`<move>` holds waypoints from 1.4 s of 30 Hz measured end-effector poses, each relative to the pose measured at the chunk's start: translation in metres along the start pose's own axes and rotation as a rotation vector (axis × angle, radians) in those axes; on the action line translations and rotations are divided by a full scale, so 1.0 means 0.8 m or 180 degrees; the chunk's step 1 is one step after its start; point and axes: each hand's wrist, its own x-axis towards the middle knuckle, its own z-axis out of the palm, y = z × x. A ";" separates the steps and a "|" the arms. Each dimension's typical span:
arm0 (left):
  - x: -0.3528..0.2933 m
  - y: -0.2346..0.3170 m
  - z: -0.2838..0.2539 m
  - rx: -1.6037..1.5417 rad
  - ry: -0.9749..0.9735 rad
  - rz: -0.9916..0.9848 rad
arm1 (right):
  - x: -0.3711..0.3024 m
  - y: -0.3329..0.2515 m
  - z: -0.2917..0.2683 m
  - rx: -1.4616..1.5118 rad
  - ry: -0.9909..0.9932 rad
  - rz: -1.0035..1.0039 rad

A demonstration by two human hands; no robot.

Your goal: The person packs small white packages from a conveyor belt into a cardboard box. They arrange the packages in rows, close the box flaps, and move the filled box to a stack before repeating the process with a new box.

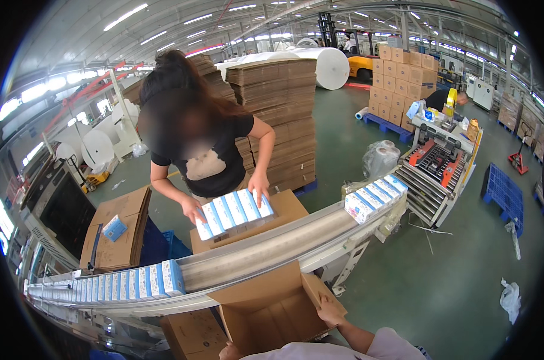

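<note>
An opened cardboard box stands in front of me, its flaps up and nothing visible inside. My right hand grips its right flap, fingers over the inner face. At the lower edge, my left hand is closed at the box's near left edge, only partly showing. Just beyond the box runs a conveyor belt. Across it, a person in a black T-shirt presses a row of blue-and-white packs between two hands, above another open carton.
A long row of packs lines the belt's left part; a smaller group of packs sits at its right end, before a roller machine. Flattened cartons tower behind the person. Blue pallets lie on the floor at right.
</note>
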 end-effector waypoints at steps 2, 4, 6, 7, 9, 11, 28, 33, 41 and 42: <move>-0.008 -0.005 -0.002 -0.0106 -0.0109 -0.0042 | -0.001 0.003 0.004 0.0053 0.0111 -0.0199; -0.014 -0.001 -0.007 -0.0321 -0.0227 -0.0126 | 0.005 0.011 0.007 -0.0028 0.0183 -0.0133; -0.020 0.013 -0.017 -0.0499 -0.0309 -0.0068 | 0.016 0.028 0.012 -0.0022 0.0221 0.0004; -0.021 0.007 -0.016 -0.0400 -0.0354 0.0249 | 0.015 0.024 0.014 0.0005 0.0184 -0.0002; -0.007 -0.016 0.009 -0.0181 -0.0275 0.0718 | 0.010 0.005 0.009 0.0062 0.0122 -0.0033; 0.002 -0.025 0.030 0.0033 -0.0195 0.0977 | 0.007 0.006 0.011 -0.0115 0.0211 -0.0064; -0.022 0.016 -0.002 0.0314 0.0029 0.0756 | -0.005 0.030 0.004 -0.0271 0.0406 -0.0079; 0.012 -0.022 0.046 0.0251 -0.0128 -0.0127 | 0.005 0.000 0.020 -0.0267 0.0342 -0.0364; -0.005 0.003 0.025 0.0237 -0.0107 -0.0009 | 0.002 0.005 0.014 -0.0388 0.0433 -0.0125; 0.003 0.002 0.027 0.0239 -0.0055 0.0007 | 0.004 0.001 0.012 -0.0418 0.0386 -0.0125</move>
